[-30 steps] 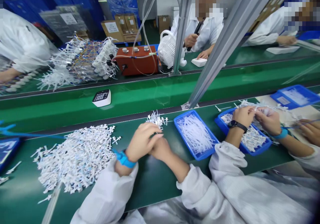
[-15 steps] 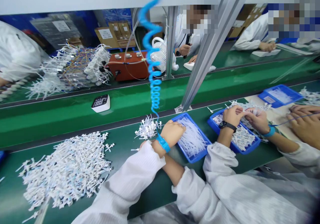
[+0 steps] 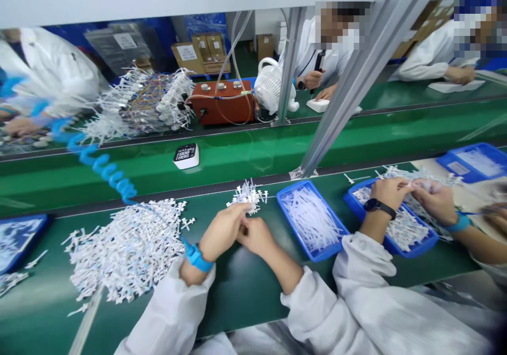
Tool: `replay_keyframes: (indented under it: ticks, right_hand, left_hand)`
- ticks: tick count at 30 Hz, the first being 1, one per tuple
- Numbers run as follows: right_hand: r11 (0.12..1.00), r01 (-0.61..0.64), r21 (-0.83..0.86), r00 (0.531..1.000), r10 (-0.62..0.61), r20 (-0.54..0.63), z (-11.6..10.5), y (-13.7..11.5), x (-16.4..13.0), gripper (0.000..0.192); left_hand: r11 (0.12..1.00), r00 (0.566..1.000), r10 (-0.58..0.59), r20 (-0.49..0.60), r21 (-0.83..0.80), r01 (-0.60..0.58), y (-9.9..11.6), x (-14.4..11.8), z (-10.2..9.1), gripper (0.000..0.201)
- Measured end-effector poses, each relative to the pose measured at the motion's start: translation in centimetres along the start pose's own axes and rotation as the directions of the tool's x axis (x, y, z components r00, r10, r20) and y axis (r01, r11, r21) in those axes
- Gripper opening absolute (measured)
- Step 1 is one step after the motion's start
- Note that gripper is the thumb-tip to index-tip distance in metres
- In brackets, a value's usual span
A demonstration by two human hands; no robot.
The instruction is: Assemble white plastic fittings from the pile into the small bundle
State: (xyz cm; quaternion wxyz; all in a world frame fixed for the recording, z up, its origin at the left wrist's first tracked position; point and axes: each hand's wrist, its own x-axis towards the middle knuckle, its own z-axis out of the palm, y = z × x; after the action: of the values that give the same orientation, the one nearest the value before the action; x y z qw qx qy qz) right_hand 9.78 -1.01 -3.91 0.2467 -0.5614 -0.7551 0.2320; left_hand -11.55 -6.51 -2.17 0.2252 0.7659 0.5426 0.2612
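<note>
The left hand (image 3: 222, 231) is being drawn back from the blue tray (image 3: 312, 249) to meet the right hand (image 3: 256, 236). A small white piece, mostly hidden, is being pinched between both grips; it is being risked to slipping into the small pile (image 3: 247, 195) just beyond.

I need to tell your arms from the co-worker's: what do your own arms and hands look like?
Both arms wear loose white coat sleeves. The left hand is bare, with a bright blue wrist strap joined to a blue coiled cord. The right hand is bare, nothing on it.
</note>
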Motion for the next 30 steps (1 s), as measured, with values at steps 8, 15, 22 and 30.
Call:
replay_keyframes:
  ticks: [8,15,22,30]
  right_hand:
    - [0.951,0.143,0.274,0.95,-0.21,0.233,10.3,-3.9,-2.4,0.01]
    - [0.96,0.175,0.219,0.951,-0.223,0.215,9.8,-3.8,-2.6,0.009]
    - [0.938,0.23,0.258,0.944,-0.28,0.174,10.2,-4.0,-2.7,0.007]
    - [0.942,0.22,0.252,0.942,-0.273,0.197,10.3,-3.8,-2.7,0.007]
  left_hand:
    - [0.975,0.97,-0.223,-0.096,-0.024,0.222,-5.0,-6.7,-0.2,0.031]
    - [0.973,0.958,-0.232,-0.172,-0.058,0.225,-5.5,-6.4,1.3,0.023]
    - [0.969,0.948,-0.24,-0.209,-0.117,0.22,-5.4,-6.2,2.3,0.022]
    - [0.964,0.946,-0.257,-0.2,-0.124,0.236,-5.5,-6.2,2.6,0.023]
